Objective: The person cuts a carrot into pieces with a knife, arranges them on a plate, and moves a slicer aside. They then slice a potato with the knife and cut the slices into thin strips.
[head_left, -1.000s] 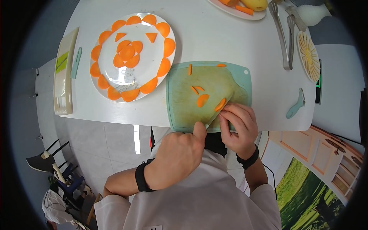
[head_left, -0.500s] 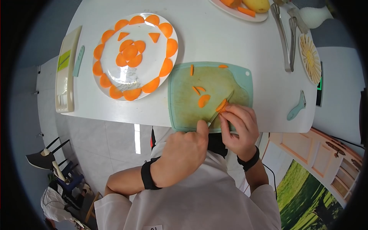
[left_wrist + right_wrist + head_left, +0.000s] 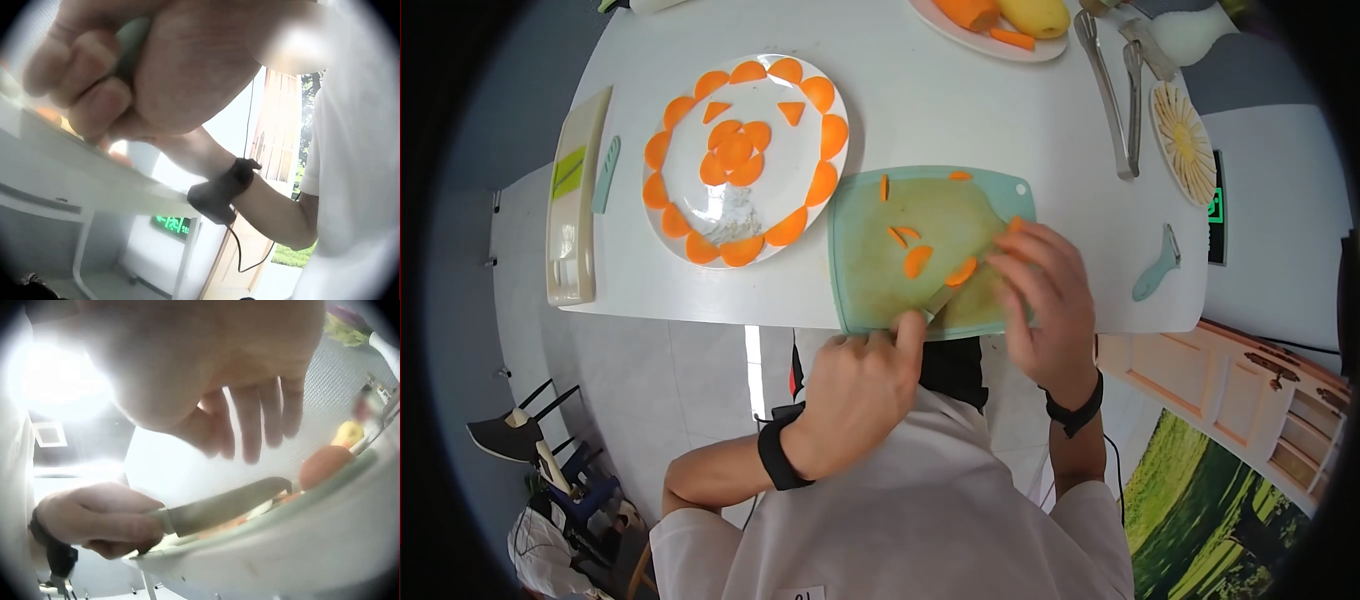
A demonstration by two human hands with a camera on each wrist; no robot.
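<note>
With 12 o'clock as the side away from the person, a carrot slice (image 3: 961,271) sits on the cutting board (image 3: 865,290), right against the knife (image 3: 941,300); I can't tell if it clings to the blade. The left hand (image 3: 855,395) comes in from 7 o'clock, its grip curled around the knife's handle. At 1 to 2 o'clock of the slice, the right hand (image 3: 1055,300), blurred, has its grip loose, fingers extended; the fingertips are at or just beside another carrot piece (image 3: 1015,226).

Half-round (image 3: 918,262) and thin carrot bits lie at 9 to 12 o'clock. The board's near edge runs along the counter's (image 3: 1000,115) 6 o'clock edge, so room there ends at the person's body. White counter shows beyond the board at 12 and 3.

At 10 o'clock a carrot-ringed plate (image 3: 700,200) stands just beside the board, limiting that side. The vegetable plate (image 3: 970,42) is near 12, tongs (image 3: 1114,110) and a fanned dish (image 3: 1185,140) at 2, the peeler (image 3: 1157,265) at 3.
</note>
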